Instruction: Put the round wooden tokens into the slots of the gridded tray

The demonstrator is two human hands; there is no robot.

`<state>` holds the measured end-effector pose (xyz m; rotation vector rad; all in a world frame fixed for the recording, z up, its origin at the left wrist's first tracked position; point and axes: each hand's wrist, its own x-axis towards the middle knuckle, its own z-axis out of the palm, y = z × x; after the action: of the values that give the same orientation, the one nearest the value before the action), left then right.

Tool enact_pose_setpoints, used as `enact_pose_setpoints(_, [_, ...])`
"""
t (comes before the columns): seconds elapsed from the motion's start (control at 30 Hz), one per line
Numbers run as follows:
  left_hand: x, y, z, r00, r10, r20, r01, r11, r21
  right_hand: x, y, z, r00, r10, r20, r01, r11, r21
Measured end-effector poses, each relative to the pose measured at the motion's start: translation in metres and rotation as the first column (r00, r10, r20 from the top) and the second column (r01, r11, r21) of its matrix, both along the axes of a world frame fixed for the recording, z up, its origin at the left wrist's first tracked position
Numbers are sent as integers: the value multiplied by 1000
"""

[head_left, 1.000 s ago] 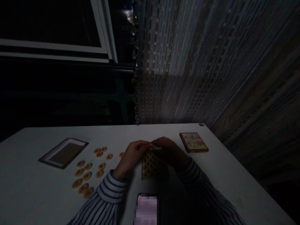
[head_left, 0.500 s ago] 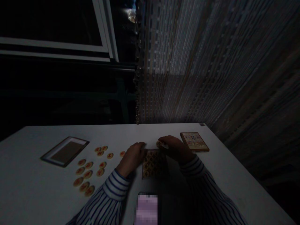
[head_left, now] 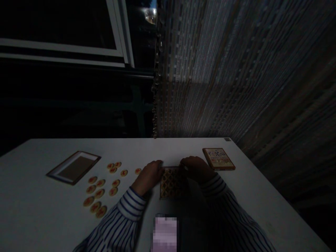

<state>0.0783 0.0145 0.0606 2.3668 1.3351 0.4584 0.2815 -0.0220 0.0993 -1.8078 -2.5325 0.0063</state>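
- Half a second earlier I had a disc plain in the right grip (head_left: 198, 168), above the box's far right corner; now that grip had come lower, against the corner, and I could no longer pick the disc out.
- A second earlier both grips had met over the box's far edge; now they stood apart, one at each far corner.
- Left grip (head_left: 149, 176) had kept to the far left corner since the last frame, fingers together along the box's side. Too dark to tell how firmly it held.
- Right grip: fingers curled downward; I could not tell whether they pinched anything.
- The box (head_left: 168, 198) sat between the two, rows of dark-marked discs (head_left: 171, 183) inside, its right part in deep shadow.
- Near edge of the box showed bare desk (head_left: 141, 224) before the phone (head_left: 165, 234). Open room also beyond its far edge, up to the desk's rim under the bead curtain (head_left: 210, 70).
- Tighter at right: closed box (head_left: 218, 158) just beyond the right grip. At left, loose red-marked discs (head_left: 99, 193), then an open tray (head_left: 78, 168).
- Both forearms reached in from the near side, striped sleeves (head_left: 131, 203) angled inward, wrists low.
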Motion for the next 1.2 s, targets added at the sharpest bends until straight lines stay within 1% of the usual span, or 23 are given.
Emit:
enact_pose_setpoints(0.17, [1,0,0,1000,2,-17,-3,999,-35,-2,1,-5,998,6,70,-6,1000,-7])
enact_pose_setpoints(0.33, [3,1,1,999,-29,-13,28,999,-27,-6,4,-11,990,8,141,-8,1000,1])
enact_pose_setpoints(0.53, [2,1,0,1000,-23,-16,22,999,-38,-7,4,-12,987,-10,163,12,1000,-16])
enact_pose_setpoints(0.63, [2,1,-1,999,-37,3,37,999,-27,-8,4,-12,987,-2,159,7,1000,-27])
enact_pose_setpoints(0.73, [2,1,-2,999,-39,15,39,999,-11,-8,5,-13,988,-7,151,10,1000,-22])
enact_pose_setpoints(1.03, [0,3,-6,998,-65,2,65,998,-23,-11,4,-15,986,-27,165,27,1000,4])
enact_pose_setpoints(1.2, [1,4,-6,998,-57,-15,56,998,-26,-11,4,-18,985,-19,169,15,1000,23])
